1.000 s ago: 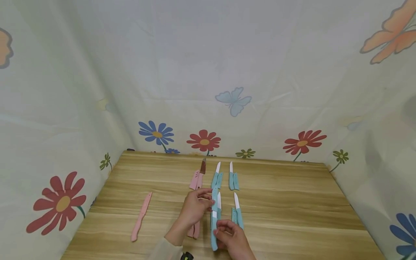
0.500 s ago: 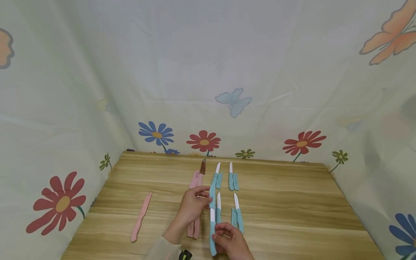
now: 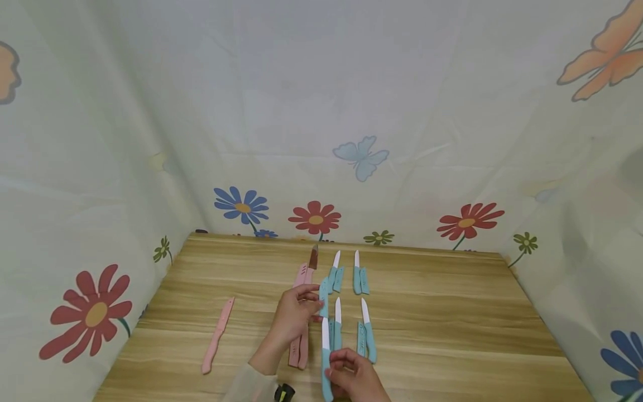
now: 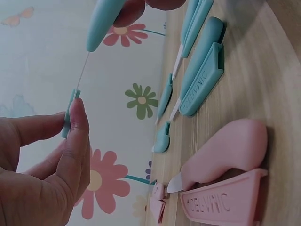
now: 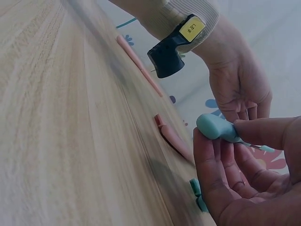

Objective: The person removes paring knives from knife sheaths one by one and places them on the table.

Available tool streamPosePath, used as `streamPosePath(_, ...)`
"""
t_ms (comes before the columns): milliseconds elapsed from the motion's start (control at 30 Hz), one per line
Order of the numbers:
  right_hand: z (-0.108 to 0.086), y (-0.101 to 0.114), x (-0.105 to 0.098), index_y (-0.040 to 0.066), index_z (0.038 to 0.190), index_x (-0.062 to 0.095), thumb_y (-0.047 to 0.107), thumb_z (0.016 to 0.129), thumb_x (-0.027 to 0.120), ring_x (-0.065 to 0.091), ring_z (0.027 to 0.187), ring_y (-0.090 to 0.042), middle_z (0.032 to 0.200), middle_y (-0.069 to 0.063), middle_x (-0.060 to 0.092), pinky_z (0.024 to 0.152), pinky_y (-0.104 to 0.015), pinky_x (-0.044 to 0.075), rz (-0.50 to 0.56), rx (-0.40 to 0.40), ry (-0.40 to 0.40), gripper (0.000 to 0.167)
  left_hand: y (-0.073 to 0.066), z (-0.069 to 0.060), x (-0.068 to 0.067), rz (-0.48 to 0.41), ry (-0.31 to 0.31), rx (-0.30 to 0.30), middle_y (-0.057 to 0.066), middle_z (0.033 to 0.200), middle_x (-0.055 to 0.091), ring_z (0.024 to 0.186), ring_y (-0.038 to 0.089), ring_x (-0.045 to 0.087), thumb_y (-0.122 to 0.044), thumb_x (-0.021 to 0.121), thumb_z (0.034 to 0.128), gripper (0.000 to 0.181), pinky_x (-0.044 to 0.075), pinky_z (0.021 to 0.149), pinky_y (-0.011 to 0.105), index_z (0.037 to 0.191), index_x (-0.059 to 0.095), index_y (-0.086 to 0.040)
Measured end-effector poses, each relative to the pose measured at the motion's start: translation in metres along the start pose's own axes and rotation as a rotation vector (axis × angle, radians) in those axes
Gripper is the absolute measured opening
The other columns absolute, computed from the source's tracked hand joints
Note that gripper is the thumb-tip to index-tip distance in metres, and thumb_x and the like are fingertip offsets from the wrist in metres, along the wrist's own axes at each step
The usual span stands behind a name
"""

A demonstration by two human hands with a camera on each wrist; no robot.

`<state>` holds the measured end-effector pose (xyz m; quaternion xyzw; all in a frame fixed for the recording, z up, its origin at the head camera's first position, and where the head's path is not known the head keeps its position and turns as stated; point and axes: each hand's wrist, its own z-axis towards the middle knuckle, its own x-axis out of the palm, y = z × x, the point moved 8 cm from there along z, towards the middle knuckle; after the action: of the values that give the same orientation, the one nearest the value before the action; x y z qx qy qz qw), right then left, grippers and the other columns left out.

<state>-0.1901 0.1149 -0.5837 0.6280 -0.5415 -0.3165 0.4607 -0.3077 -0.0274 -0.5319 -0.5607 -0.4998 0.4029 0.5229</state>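
Note:
In the head view my left hand (image 3: 292,314) pinches a teal knife sheath (image 3: 324,297) between thumb and fingers. My right hand (image 3: 355,375) grips the teal handle of a white-bladed paring knife (image 3: 327,375), its blade pointing away from me. The blade is bare nearly to its tip, which sits at the sheath's mouth; whether the very tip is still inside I cannot tell. From the left wrist, the sheath (image 4: 70,115) and knife handle (image 4: 104,21) line up above the table. In the right wrist view fingers wrap the rounded handle end (image 5: 211,126).
Several teal knives lie beside their sheaths, including a near-right knife (image 3: 369,335) and a far-right one (image 3: 357,279). Pink knives lie with sheaths, one far (image 3: 311,272), one near (image 3: 303,353). A sheathed pink knife (image 3: 217,338) lies left on the wooden table (image 3: 452,312). Patterned curtains surround it.
The sheath and knife have drawn apart: the left hand shifted away and left, the right hand toward me. More white blade shows now, almost all of it.

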Motion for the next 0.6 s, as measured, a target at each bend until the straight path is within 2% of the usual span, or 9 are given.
streamPosePath(300,0.002,-0.007,-0.002,-0.004,0.119,0.062,0.006,0.091,0.071,0.065,0.083,-0.01,0.097,-0.001,0.063,0.072,-0.03,0.062,0.006,0.027,0.006,0.03,0.0,0.002,-0.003,-0.003,-0.007,0.011,0.016,0.106,0.063,0.092,0.026,0.072,0.004,0.067,0.0945,0.04,0.067,0.075,0.04,0.134,0.061,0.005)
streamPosePath(600,0.002,-0.011,-0.003,-0.005,0.12,0.061,0.006,0.092,0.07,0.065,0.082,-0.01,0.096,-0.001,0.062,0.07,-0.029,0.062,0.015,0.023,0.011,0.031,-0.002,-0.001,-0.007,-0.026,-0.02,0.02,0.016,0.106,0.062,0.084,0.016,0.07,0.004,0.067,0.0948,0.039,0.067,0.074,0.039,0.133,0.061,0.007)
